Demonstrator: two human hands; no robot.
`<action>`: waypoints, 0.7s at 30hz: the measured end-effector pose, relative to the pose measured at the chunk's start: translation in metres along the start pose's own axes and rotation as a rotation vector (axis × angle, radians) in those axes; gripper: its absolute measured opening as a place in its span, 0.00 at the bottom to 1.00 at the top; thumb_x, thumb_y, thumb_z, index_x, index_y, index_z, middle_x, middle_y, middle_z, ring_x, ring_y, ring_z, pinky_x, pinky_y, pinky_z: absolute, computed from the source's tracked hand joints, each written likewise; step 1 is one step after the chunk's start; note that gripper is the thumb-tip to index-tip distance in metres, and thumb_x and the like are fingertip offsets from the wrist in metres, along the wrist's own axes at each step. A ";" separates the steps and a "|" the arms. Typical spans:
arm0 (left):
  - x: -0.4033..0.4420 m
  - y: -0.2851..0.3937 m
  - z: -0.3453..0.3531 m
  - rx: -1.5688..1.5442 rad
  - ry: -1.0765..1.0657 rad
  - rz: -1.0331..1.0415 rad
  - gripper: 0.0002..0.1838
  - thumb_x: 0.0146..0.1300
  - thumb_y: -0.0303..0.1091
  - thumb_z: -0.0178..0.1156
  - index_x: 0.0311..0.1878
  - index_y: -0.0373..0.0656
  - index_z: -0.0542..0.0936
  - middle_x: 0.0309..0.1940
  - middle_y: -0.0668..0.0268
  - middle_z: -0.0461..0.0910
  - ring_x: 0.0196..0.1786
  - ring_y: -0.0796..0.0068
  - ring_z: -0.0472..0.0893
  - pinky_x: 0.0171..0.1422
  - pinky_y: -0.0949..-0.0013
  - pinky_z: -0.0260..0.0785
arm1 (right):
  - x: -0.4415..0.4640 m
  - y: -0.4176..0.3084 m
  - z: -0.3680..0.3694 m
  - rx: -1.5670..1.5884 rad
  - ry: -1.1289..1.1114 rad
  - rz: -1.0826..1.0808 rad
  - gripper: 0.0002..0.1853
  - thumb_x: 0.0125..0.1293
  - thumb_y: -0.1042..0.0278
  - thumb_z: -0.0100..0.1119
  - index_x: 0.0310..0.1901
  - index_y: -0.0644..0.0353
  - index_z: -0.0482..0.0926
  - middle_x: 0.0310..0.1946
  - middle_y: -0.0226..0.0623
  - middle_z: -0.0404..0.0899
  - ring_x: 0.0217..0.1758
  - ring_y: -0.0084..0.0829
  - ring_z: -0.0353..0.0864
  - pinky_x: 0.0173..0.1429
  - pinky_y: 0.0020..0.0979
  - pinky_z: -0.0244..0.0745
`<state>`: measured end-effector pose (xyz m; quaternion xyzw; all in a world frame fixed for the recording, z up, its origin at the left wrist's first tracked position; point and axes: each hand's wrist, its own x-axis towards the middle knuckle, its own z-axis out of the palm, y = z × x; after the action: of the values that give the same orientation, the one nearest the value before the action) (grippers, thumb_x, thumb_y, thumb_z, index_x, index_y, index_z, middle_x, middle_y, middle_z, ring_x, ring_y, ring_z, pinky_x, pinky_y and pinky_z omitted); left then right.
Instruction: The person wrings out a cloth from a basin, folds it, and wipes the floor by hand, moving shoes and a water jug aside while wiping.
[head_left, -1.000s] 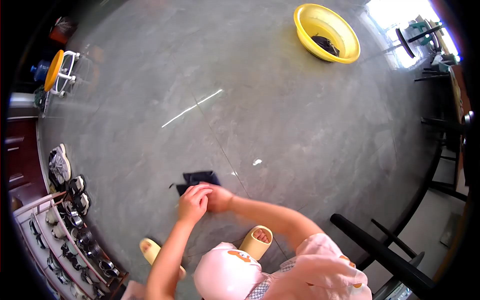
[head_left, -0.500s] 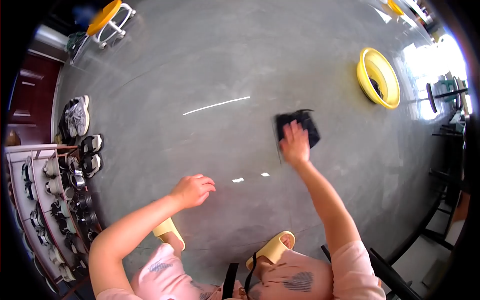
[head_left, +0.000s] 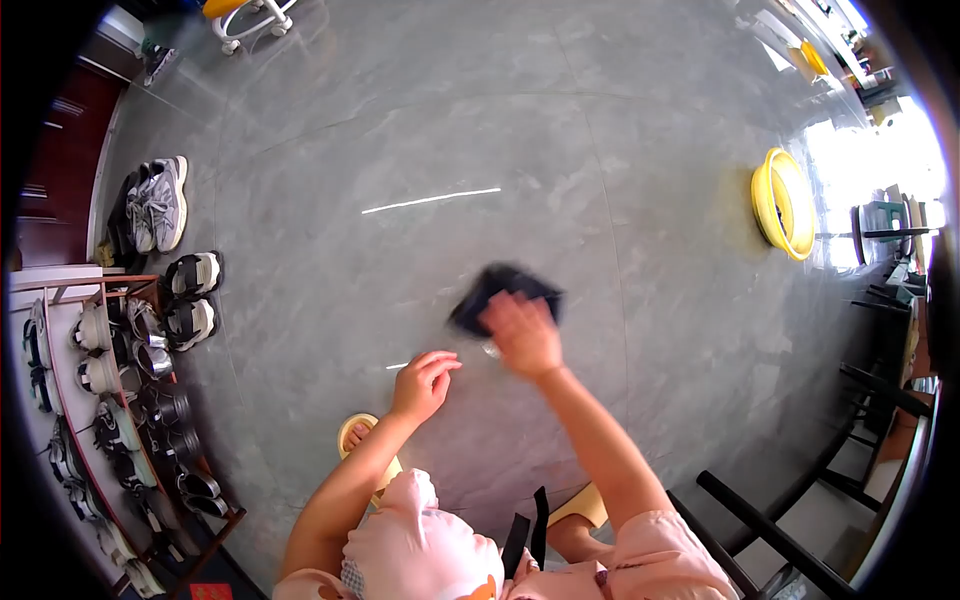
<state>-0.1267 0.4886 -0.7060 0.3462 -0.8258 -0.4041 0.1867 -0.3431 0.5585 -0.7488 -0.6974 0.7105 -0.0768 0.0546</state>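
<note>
Grey, smooth flooring [head_left: 680,380] is filling most of the view, crossed by thin joints and catching a long white streak of light. On it, the handling is looking under way and not finished: the cloth is lying out on bare floor beneath a hand. How much ground it has covered and how much is left is not showing, since no edge is separating a gone-over part from the rest.

At the left side, a shoe rack [head_left: 62,345] is holding several rows of footwear. Well apart to the right, a yellow plastic basin [head_left: 798,195] is sitting on the floor, with a little of something dark showing inside.

The dark cloth [head_left: 500,280], near black with a bluish tinge, is lying in front of the person, between the two slippered feet but farther out. It is looking folded or bunched into a rough four-cornered pad; its edges are blurring, so its weave and any dampness are impossible to tell.

The right hand [head_left: 527,340] is resting palm down over the cloth's near part, fingers extended rather than wrapping round it. The left hand [head_left: 423,385] is hanging nearby, fingers loosely bending, with nothing visibly held.
</note>
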 end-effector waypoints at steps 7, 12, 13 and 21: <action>-0.005 -0.030 -0.041 -0.123 0.133 -0.164 0.11 0.56 0.16 0.54 0.35 0.43 0.82 0.41 0.65 0.83 0.39 0.66 0.82 0.38 0.69 0.75 | -0.002 0.127 -0.009 -0.142 0.018 0.974 0.31 0.72 0.48 0.38 0.72 0.50 0.53 0.75 0.40 0.43 0.76 0.46 0.46 0.74 0.52 0.44; -0.020 -0.047 -0.067 -0.141 0.305 -0.230 0.12 0.54 0.15 0.52 0.34 0.40 0.82 0.39 0.64 0.83 0.40 0.65 0.82 0.42 0.68 0.74 | 0.015 -0.023 0.022 -0.167 0.071 0.629 0.31 0.61 0.58 0.52 0.65 0.59 0.63 0.71 0.47 0.54 0.72 0.48 0.54 0.73 0.52 0.46; -0.022 -0.050 -0.072 -0.141 0.343 -0.245 0.12 0.54 0.14 0.52 0.34 0.40 0.81 0.39 0.63 0.83 0.41 0.64 0.82 0.45 0.67 0.74 | 0.018 -0.068 0.017 -0.078 0.012 0.564 0.31 0.57 0.58 0.56 0.63 0.57 0.66 0.70 0.46 0.56 0.71 0.48 0.56 0.72 0.54 0.47; -0.022 -0.050 -0.097 -0.126 0.516 -0.233 0.09 0.56 0.15 0.51 0.33 0.37 0.80 0.37 0.59 0.82 0.41 0.63 0.82 0.47 0.67 0.73 | 0.044 -0.166 0.046 0.026 -0.194 -0.657 0.26 0.61 0.50 0.50 0.62 0.37 0.71 0.69 0.24 0.63 0.72 0.31 0.58 0.74 0.48 0.47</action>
<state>-0.0334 0.4308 -0.6886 0.5176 -0.6791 -0.3721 0.3640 -0.1727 0.5108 -0.7625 -0.8922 0.4384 -0.0327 0.1034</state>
